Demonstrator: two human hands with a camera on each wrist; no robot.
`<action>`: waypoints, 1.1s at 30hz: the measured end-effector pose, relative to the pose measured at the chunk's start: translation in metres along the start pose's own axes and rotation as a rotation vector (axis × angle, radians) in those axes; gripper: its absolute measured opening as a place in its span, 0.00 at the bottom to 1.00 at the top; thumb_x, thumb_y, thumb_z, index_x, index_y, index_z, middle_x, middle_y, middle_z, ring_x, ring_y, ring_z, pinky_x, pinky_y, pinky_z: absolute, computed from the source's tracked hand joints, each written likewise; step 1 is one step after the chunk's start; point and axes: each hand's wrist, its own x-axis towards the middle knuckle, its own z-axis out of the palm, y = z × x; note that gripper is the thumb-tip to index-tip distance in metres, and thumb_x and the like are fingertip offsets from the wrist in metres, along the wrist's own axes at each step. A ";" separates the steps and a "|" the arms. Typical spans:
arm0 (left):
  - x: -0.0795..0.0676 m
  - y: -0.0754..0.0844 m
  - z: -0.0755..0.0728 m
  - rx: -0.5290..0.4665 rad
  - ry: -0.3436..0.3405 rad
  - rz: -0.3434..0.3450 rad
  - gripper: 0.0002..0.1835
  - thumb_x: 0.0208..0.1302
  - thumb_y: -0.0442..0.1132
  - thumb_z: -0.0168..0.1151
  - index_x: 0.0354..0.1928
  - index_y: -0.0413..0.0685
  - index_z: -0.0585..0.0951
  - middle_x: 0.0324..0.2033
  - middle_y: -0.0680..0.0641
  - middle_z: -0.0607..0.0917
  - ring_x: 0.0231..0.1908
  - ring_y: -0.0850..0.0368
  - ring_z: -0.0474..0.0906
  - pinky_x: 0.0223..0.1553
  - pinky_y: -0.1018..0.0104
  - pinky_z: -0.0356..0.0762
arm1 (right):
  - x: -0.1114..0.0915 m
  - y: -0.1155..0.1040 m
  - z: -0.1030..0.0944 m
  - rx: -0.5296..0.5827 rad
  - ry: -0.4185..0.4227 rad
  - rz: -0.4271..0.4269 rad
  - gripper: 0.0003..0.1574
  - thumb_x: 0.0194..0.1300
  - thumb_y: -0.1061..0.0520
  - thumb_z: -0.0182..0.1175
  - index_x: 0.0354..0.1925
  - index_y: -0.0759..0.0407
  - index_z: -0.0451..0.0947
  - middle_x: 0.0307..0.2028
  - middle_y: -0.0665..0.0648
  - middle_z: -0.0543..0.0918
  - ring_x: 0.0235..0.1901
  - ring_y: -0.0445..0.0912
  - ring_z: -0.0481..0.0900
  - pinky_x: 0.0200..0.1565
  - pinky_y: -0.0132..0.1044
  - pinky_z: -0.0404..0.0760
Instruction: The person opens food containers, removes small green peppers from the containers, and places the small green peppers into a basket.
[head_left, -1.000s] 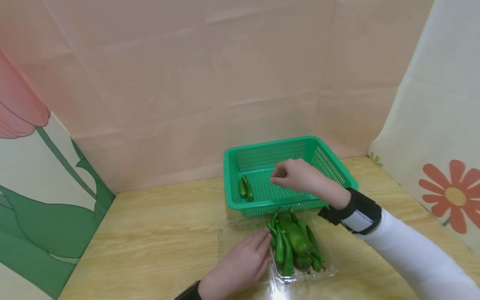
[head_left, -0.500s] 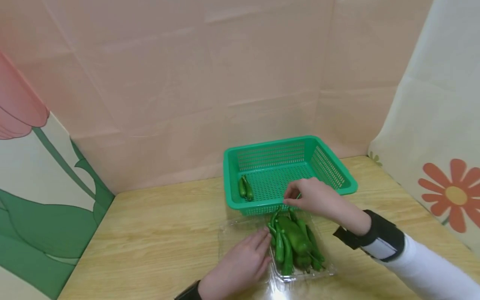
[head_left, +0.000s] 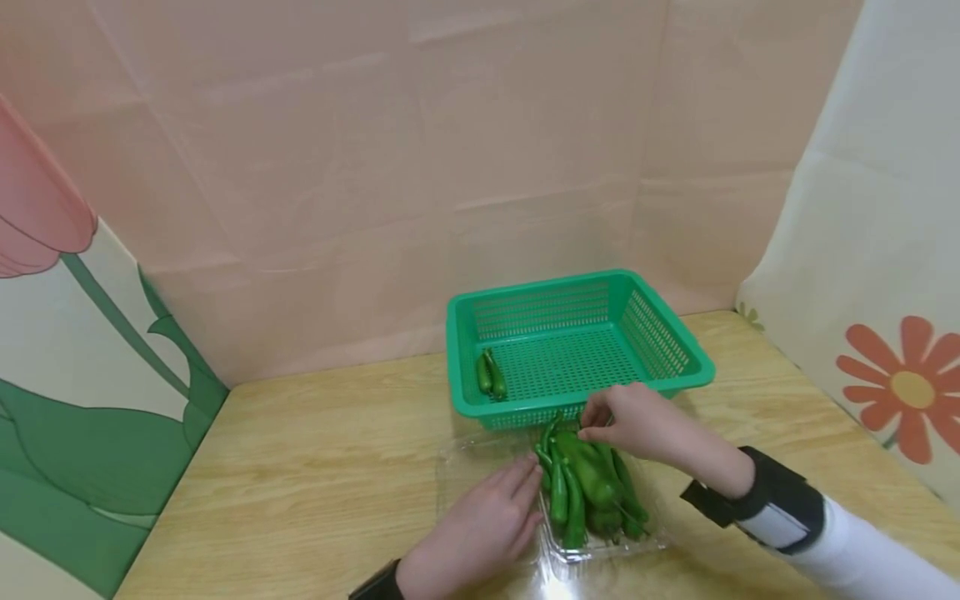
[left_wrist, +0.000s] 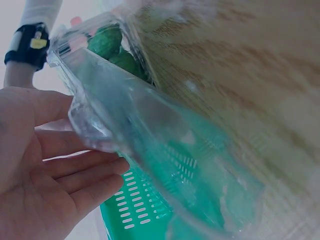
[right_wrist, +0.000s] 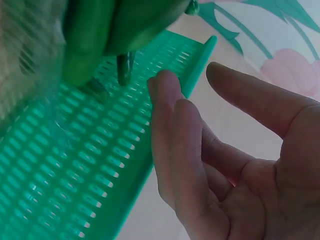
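Green peppers [head_left: 573, 508], several long and thin with a bigger one [head_left: 591, 467] on top, lie in a clear plastic clamshell box [head_left: 570, 557]. Along the box's left side, my left hand [head_left: 487, 521] touches the plastic with its fingers fairly straight; the left wrist view shows them against the clear lid [left_wrist: 145, 115]. My right hand [head_left: 637, 421] is over the far end of the peppers, beside their stems. In the right wrist view, a gap shows between thumb and fingers [right_wrist: 187, 145], with nothing held.
Just behind the box stands a green plastic basket [head_left: 577, 408]. Two small green peppers [head_left: 491, 375] lie at its left side. The wooden table [head_left: 315, 467] meets a pink sheet [head_left: 337, 208] at the back and a flowered sheet [head_left: 885, 250] at the right.
My right hand has come back from above the basket, toward me and slightly right, to the peppers in the box. The left hand has stayed in place.
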 end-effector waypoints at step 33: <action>0.000 0.002 -0.002 -0.005 -0.040 -0.027 0.29 0.71 0.52 0.46 0.64 0.38 0.69 0.64 0.38 0.70 0.64 0.49 0.68 0.66 0.60 0.67 | -0.006 0.010 0.023 0.018 -0.084 0.022 0.26 0.56 0.43 0.66 0.40 0.65 0.82 0.19 0.47 0.77 0.19 0.37 0.71 0.22 0.29 0.75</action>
